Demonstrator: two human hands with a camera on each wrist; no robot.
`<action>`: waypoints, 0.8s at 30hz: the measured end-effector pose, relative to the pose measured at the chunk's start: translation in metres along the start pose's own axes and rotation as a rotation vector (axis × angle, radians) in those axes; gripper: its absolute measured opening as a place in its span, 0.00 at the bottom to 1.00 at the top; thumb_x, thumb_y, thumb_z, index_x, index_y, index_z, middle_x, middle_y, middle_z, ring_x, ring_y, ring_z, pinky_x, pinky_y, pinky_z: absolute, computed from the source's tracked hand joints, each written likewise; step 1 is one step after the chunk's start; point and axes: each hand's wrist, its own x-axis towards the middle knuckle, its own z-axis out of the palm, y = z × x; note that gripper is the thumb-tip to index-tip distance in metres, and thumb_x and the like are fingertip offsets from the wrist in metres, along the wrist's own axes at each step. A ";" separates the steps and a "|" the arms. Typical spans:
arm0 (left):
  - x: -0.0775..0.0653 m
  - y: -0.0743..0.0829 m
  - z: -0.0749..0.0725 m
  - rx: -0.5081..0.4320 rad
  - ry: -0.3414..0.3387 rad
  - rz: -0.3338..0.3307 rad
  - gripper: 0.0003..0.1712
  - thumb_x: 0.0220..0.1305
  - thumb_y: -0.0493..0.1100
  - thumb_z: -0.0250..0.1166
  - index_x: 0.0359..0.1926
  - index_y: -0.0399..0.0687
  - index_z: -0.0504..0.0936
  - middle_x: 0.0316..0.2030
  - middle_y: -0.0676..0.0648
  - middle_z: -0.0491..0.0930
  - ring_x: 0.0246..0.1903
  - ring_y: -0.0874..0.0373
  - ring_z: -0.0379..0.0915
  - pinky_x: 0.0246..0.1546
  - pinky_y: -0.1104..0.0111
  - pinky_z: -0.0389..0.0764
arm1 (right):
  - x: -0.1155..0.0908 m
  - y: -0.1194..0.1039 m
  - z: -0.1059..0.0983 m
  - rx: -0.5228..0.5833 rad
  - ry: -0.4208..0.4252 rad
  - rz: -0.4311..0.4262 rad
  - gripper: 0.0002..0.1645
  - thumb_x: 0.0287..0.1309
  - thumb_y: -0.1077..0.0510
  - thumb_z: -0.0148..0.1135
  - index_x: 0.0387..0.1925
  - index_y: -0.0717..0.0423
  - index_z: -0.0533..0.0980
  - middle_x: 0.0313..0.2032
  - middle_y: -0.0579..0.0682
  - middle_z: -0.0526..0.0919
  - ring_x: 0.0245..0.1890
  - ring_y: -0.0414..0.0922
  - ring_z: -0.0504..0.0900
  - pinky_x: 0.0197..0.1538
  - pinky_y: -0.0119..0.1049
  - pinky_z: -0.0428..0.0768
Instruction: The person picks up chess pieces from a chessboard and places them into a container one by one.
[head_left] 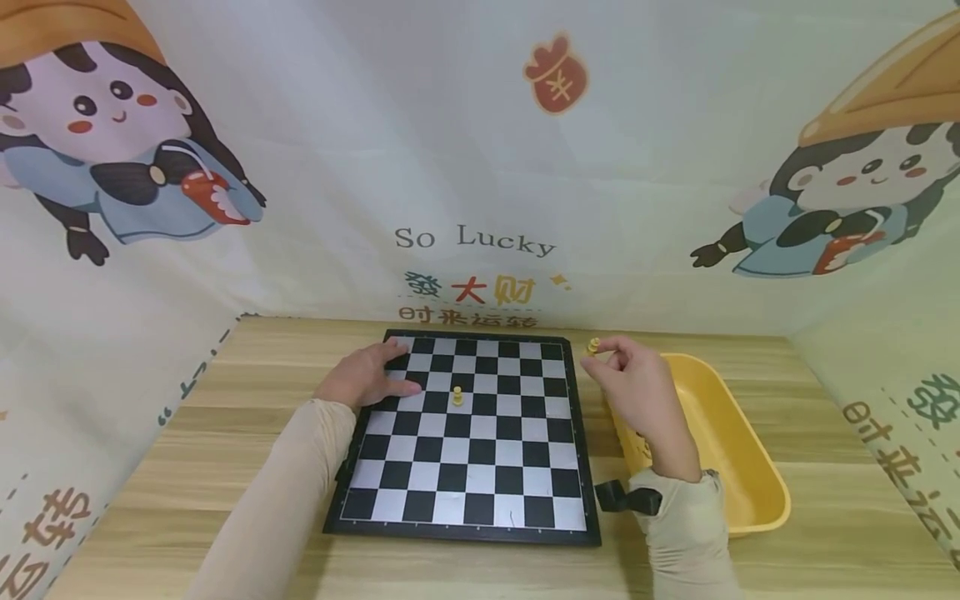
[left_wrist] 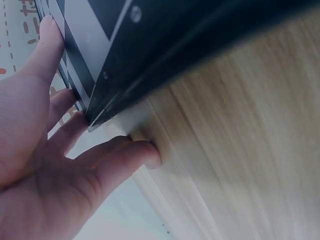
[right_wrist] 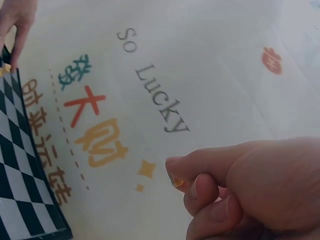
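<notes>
A black-and-white chessboard (head_left: 471, 429) lies on the wooden table. On it stands one small gold chess pawn (head_left: 457, 398), left of the middle in the upper half. My left hand (head_left: 362, 377) rests at the board's upper left edge, its fingers spread. In the left wrist view one fingertip (left_wrist: 49, 27) lies on the squares, while other fingers reach past the board's edge to the tabletop. Off the board's upper right corner, my right hand (head_left: 637, 396) pinches another gold chess pawn (head_left: 593, 346) between thumb and forefinger. That pawn is mostly hidden in the right wrist view.
A yellow plastic tray (head_left: 750, 454) stands right of the board, partly beneath my right forearm. A black strap (head_left: 628, 498) hangs at the right sleeve. Behind the wooden table (head_left: 180, 467) rises a printed cloth backdrop (head_left: 465, 150), which also closes off both sides.
</notes>
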 end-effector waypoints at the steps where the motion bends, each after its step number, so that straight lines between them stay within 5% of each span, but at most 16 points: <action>1: 0.000 0.000 0.000 0.004 -0.001 0.003 0.51 0.61 0.62 0.71 0.78 0.48 0.62 0.80 0.40 0.53 0.79 0.36 0.50 0.78 0.44 0.58 | -0.001 0.002 -0.004 0.000 0.003 0.007 0.20 0.67 0.54 0.65 0.54 0.63 0.79 0.21 0.46 0.71 0.17 0.43 0.67 0.19 0.31 0.65; 13: 0.002 0.000 -0.001 0.036 -0.006 0.009 0.51 0.61 0.62 0.71 0.78 0.47 0.62 0.80 0.38 0.53 0.79 0.36 0.49 0.78 0.44 0.58 | -0.007 0.026 -0.052 0.006 0.041 0.073 0.30 0.70 0.46 0.62 0.61 0.65 0.74 0.24 0.43 0.74 0.18 0.39 0.70 0.19 0.34 0.66; 24: 0.004 -0.001 0.002 0.042 0.005 0.013 0.51 0.61 0.62 0.72 0.78 0.47 0.62 0.80 0.37 0.53 0.78 0.35 0.50 0.77 0.44 0.59 | -0.006 0.047 -0.068 0.008 0.013 0.147 0.32 0.70 0.42 0.60 0.61 0.64 0.73 0.26 0.41 0.75 0.26 0.36 0.75 0.25 0.33 0.71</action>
